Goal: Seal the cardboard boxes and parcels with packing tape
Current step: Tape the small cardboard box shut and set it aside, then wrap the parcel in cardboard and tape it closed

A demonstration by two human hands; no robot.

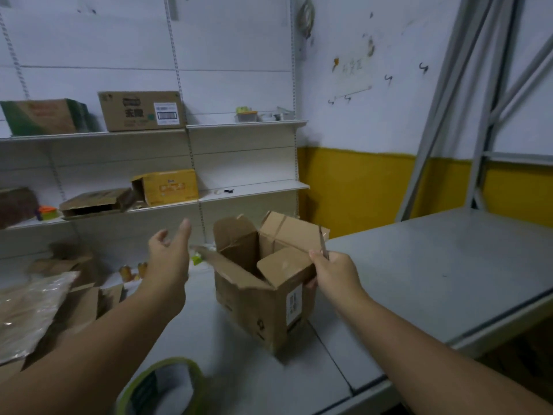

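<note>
Far left of the box lies a plastic-wrapped bundle (27, 313). A green-edged tape roll (161, 387) sits left of the box and nearer the camera, by the left forearm; whether it rests on the table is unclear. The left hand (169, 256) is raised just left of the box, fingers straight and spread, touching nothing. The box (263, 295) stands upright on the grey table (434, 280), all its top flaps up and open and a white label on its near right face. At the box's right side the right hand (335, 272) grips the right flap, thumb on top and fingers curled round the edge. Shelves (248, 187) stand behind the box.
</note>
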